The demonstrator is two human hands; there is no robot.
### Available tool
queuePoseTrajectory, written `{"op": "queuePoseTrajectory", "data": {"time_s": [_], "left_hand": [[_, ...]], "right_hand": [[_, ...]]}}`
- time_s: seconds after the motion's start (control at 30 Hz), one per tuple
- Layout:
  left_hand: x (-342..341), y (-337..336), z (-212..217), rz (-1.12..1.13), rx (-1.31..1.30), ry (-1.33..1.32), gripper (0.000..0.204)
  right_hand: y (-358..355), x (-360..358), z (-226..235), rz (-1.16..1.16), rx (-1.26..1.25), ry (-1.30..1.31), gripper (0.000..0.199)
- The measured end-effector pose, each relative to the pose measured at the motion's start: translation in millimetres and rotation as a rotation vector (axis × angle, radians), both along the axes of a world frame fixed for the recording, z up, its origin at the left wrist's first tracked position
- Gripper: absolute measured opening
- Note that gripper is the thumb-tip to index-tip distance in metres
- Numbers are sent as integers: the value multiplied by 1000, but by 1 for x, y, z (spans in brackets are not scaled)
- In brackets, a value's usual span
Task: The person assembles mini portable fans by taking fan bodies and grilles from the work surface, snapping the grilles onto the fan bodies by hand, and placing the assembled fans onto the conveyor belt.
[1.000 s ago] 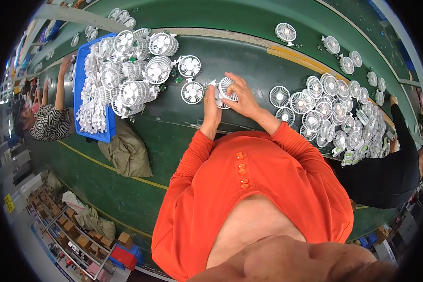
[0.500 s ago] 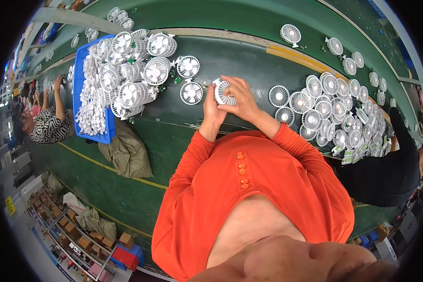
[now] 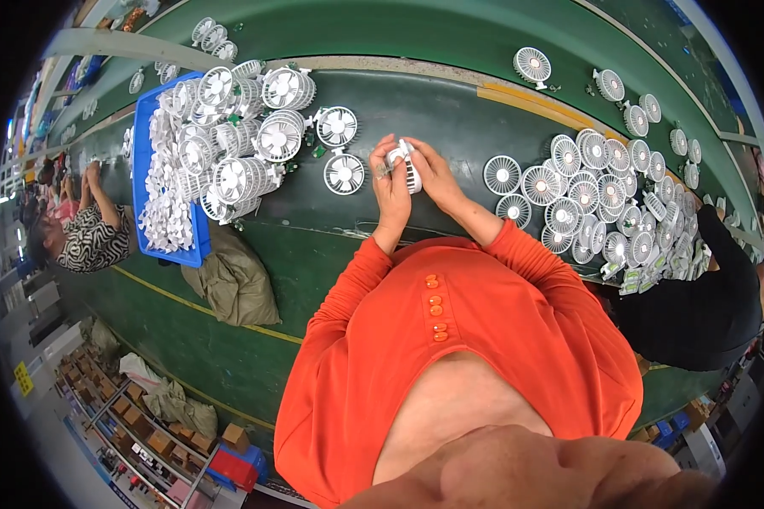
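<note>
Over the dark green bench I hold a small white fan head (image 3: pixel 412 175) between both hands, turned edge-on. My left hand (image 3: pixel 388 193) is closed round its left side. Closed on its right side, my right hand (image 3: pixel 440 180) has its fingertips at the top of the fan. The far part of the fan is partly covered by my fingers. Left of my hands lie a fan head with exposed blades (image 3: pixel 344 174) and another open-faced fan (image 3: pixel 337 126) behind it. To the right rests a fan with a round grille (image 3: pixel 502 175), apart from my hand.
Stacked fan housings (image 3: pixel 246 180) stand at the left, beside a blue bin (image 3: pixel 197 242) of white blades. A large heap of grilled fans (image 3: pixel 584 193) covers the right bench. Beyond a raised edge (image 3: pixel 399 64), a green conveyor (image 3: pixel 416 34) carries several fans. People sit at both sides.
The fan in my hands has turned from facing upward to edge-on. My right hand has shifted from over its face to its right side, and my left fingers have come up round it.
</note>
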State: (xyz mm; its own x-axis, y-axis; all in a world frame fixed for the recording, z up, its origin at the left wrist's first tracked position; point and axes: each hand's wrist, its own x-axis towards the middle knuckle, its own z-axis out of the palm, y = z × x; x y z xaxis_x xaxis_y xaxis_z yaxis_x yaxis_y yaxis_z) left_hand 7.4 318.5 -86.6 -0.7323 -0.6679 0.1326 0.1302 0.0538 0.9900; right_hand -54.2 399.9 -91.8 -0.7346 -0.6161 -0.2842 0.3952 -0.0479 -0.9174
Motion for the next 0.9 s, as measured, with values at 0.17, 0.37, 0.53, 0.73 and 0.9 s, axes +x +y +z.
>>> {"op": "queuePoseTrajectory", "data": {"time_s": [0.17,0.37,0.53,0.73,0.9], "left_hand": [[-4,5,-4,50,95,-60,24],[-21,-11,-17,6,-301,-62,22],[-37,-42,-13,9,-494,-268,32],[-6,-121,-63,181,-792,-593,57],[-5,-143,-83,201,-464,-621,45]], "right_hand": [[1,11,-3,45,2,299,47],[-20,-3,-3,-145,-136,-203,38],[-20,-72,-26,-219,-39,-38,39],[98,-170,-58,-546,673,719,67],[145,-97,-33,72,947,1059,76]]}}
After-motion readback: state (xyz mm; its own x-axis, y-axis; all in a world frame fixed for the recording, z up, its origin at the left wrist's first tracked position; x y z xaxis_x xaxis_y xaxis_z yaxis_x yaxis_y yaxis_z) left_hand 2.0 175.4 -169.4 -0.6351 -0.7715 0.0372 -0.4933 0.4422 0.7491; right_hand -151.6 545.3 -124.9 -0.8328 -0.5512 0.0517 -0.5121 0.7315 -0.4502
